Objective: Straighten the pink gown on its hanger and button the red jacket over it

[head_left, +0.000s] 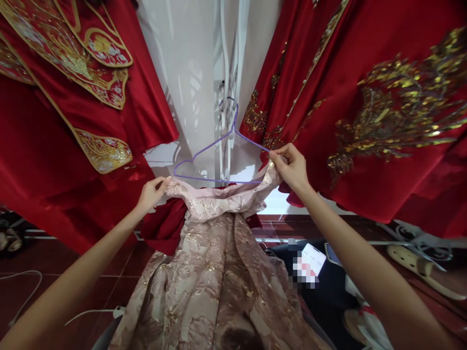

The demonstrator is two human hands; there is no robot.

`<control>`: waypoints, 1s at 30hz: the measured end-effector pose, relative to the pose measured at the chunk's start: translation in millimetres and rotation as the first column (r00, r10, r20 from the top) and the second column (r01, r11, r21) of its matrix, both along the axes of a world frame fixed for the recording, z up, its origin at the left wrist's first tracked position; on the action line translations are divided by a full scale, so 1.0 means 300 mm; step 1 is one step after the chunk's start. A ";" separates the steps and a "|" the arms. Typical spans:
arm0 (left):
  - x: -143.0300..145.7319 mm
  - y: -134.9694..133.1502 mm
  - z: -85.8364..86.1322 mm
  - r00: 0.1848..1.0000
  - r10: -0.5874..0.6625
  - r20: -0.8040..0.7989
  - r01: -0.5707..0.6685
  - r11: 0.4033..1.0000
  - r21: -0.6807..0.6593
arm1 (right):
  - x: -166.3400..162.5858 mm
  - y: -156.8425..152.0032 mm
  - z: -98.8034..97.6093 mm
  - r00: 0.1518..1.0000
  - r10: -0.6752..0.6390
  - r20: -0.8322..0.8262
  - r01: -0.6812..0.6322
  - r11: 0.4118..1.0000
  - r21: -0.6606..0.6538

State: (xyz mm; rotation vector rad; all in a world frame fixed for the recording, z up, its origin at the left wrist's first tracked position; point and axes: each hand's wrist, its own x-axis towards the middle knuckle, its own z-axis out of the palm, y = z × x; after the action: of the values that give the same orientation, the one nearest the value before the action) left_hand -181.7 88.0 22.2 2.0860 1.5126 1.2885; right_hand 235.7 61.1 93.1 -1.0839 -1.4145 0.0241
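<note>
A pale pink and gold brocade dress [207, 253] hangs down in front of me, its wide neckline stretched between my two hands. My left hand [153, 193] pinches the left shoulder edge of the dress, just below the left end of a purple hanger [213, 143]. On the other side, my right hand [292, 165] is closed on the right shoulder of the dress, where it meets the hanger's right arm. That end of the hanger is hidden behind the cloth and fingers. The hanger's left end shows bare above the neckline. Its hook is up by white vertical bars [225, 73].
Red gowns with gold embroidery hang at the left [153, 107] and right [328, 107]. Dark red cloth [166, 226] shows behind the dress. On the tiled floor lie a white cable [91, 311] and a beige clog [419, 267]. A lit phone [312, 262] rests on dark fabric at right.
</note>
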 end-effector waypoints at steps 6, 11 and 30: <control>-0.034 0.064 -0.016 0.987 -0.030 0.157 0.029 1.000 0.008 | -0.006 -0.009 0.014 0.995 0.042 -0.095 -0.048 0.997 -0.061; -0.014 0.072 0.015 0.986 -0.048 0.160 0.041 0.998 0.044 | -0.003 -0.009 0.012 0.996 0.063 -0.059 -0.066 0.997 -0.040; 0.005 0.075 0.052 0.858 -0.046 0.511 0.117 0.987 -0.108 | -0.002 -0.007 0.009 0.997 0.056 -0.051 -0.059 0.997 -0.055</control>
State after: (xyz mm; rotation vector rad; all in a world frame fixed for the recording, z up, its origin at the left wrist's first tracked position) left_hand -180.2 110.6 38.0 1.5359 1.2194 1.5025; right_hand 235.1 59.0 95.9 -1.0814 -1.4073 0.1327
